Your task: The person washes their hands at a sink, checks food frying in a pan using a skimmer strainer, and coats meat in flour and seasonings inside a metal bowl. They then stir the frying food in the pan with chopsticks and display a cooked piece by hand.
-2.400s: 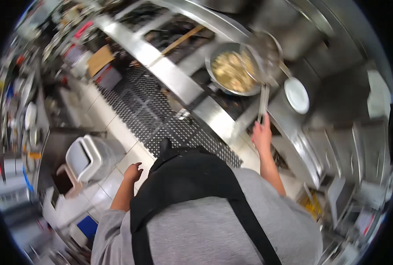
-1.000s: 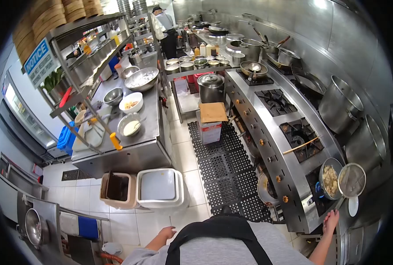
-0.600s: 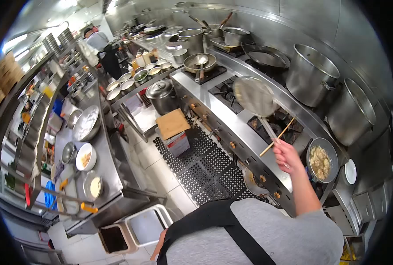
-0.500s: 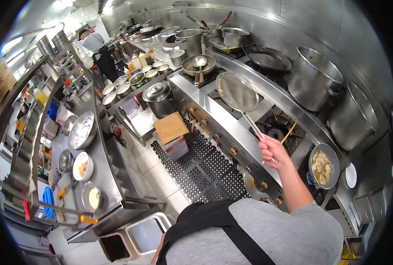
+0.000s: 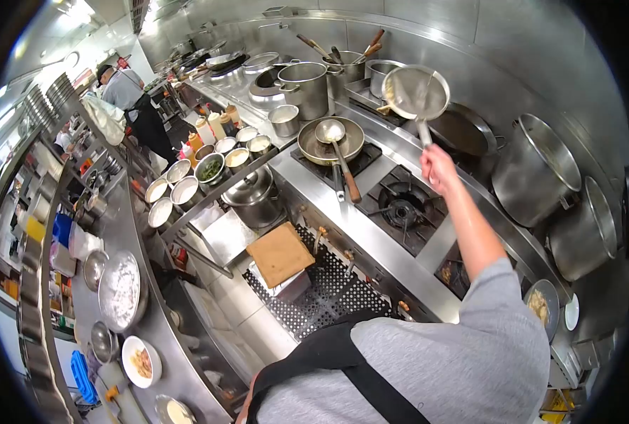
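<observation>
Gripping the strainer (image 5: 417, 90) by its handle, the right hand (image 5: 438, 169) is closed in a fist right of centre in the upper half of the frame, arm stretched out over the stove. The round mesh end points toward the top edge, and in view it overlaps a metal pot (image 5: 379, 78) and the edge of a dark wide pan (image 5: 466, 138) behind it; how high above them it hangs, I cannot tell. The left hand lies outside the frame, so I cannot tell whether it holds anything.

Left of the strainer, near the upper middle, a frying pan (image 5: 316, 152) sits on a burner with a ladle (image 5: 330, 130) resting in it, its handle over the rim. A bare burner (image 5: 402, 210) lies below the right hand in the frame. At the lower right, a pan of food (image 5: 538, 307) shows partly behind the grey sleeve (image 5: 501, 297), a white plate (image 5: 572, 312) just beside it. Two tall pots (image 5: 537, 173) stand along the right side. In the upper left, another person (image 5: 123, 92) stands among the counters.
</observation>
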{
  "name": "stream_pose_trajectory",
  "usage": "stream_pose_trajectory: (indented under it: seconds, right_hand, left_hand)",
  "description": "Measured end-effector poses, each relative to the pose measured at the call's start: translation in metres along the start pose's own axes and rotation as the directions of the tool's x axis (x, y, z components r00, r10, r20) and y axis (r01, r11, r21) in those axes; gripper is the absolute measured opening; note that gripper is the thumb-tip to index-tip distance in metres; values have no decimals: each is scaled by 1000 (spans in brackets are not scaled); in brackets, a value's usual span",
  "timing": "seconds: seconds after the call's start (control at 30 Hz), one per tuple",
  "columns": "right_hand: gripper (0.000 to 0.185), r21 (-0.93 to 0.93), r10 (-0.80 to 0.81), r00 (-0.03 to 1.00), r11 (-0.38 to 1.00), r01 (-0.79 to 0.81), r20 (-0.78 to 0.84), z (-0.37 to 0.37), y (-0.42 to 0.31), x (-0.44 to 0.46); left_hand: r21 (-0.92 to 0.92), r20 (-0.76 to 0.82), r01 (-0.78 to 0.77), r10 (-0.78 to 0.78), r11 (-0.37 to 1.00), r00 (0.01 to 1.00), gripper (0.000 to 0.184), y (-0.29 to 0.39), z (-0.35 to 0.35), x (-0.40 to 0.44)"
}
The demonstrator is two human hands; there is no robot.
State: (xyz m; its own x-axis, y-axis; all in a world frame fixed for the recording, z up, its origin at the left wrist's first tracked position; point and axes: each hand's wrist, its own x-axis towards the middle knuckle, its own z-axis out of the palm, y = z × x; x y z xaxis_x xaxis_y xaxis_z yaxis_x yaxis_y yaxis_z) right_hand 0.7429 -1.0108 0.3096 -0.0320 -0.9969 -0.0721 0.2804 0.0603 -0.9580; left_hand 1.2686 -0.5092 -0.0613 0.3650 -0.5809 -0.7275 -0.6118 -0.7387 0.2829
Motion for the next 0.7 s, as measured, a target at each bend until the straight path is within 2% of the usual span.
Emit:
stream_pose_trajectory:
  seconds: [0.03,0.1,0.17,0.23,0.3,0.33,0.37,0.43,0.47,0.5,0.57,0.6,0.7]
  right_hand:
    - [9,-166,-84,995,983,73,-59,-1,-7,37]
    - [27,-205,-127,972,975,86,-197,-3,-22,110]
    - [48,-343,-252,927,927,150,-278,-10,-35,179]
    - [60,-537,-298,910,837,104,-287,-21,-51,247]
    - [58,-712,-406,874,694,106,-266,-34,-58,314]
    - [52,-785,-366,878,620,-18,-309,-30,-65,333]
    - [52,-780,-357,881,626,-22,-311,-34,-58,361]
    - [46,-973,-612,775,229,-19,-159,-43,-41,407]
    - [42,-947,-478,851,316,-63,-217,-38,-38,410]
    - [42,-947,-470,856,315,-66,-216,-40,-31,423]
    - [41,-981,-358,918,148,-124,-170,-41,-20,441]
    - [41,-981,-348,922,148,-127,-172,-42,-16,445]
    - [42,-944,-423,868,299,-136,-259,-45,-13,448]
  left_hand:
    - [1,-13,2,-2,1000,1000,47,9,-13,9]
    - [-9,-45,22,-22,1000,999,47,30,-37,25]
    - [-24,-74,53,-54,998,996,47,50,-53,43]
    - [-44,-97,101,-105,994,990,47,73,-70,56]
    - [-67,-106,153,-159,986,981,47,98,-84,66]
    - [-78,-111,167,-175,983,978,47,112,-89,70]
    - [-88,-112,176,-185,981,976,47,123,-93,78]
    - [-114,-118,199,-212,973,970,48,144,-97,86]
    - [-125,-123,208,-224,970,967,48,151,-99,89]
    - [-140,-127,215,-233,967,964,48,158,-100,93]
    - [-150,-138,221,-242,964,960,48,168,-104,98]
    - [-156,-145,227,-250,961,957,48,171,-105,99]
    - [-158,-158,231,-255,960,954,48,173,-105,97]
